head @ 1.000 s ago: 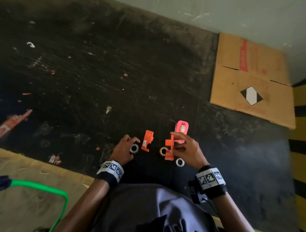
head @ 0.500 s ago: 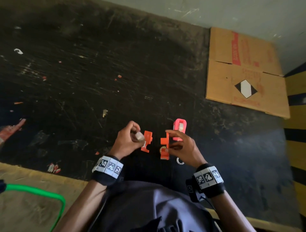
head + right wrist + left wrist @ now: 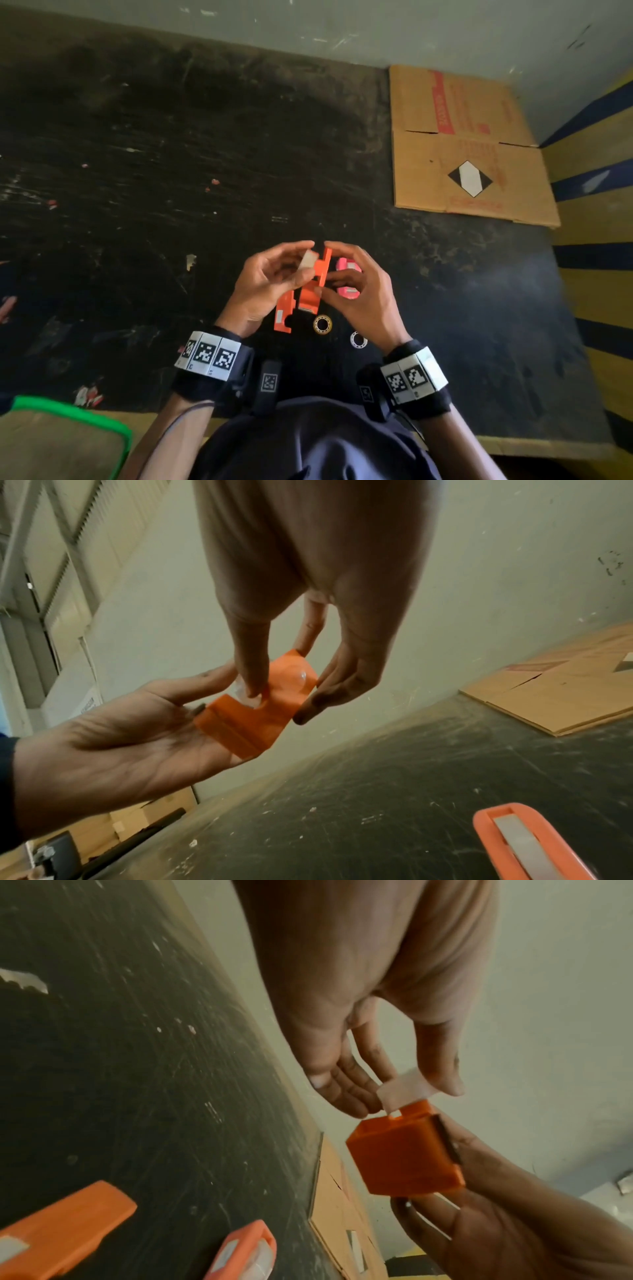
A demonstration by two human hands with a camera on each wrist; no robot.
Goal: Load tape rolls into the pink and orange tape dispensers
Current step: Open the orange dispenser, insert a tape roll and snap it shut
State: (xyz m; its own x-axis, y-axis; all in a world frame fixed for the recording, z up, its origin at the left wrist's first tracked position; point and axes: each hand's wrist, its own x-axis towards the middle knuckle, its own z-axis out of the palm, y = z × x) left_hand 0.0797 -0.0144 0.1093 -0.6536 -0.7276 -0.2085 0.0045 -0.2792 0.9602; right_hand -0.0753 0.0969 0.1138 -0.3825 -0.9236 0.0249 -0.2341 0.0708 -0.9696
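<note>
Raised above the tabletop (image 3: 239,137), the left hand (image 3: 263,287) pinches a tape roll (image 3: 307,259); the right hand (image 3: 359,291) grips the orange dispenser half (image 3: 317,277).

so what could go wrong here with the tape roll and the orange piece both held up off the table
The left hand only pinches the tape roll at its edge; it could slip and drop to the black table. The right hand holds the orange dispenser half by its rims, so pushing the roll in may twist it loose.
</note>
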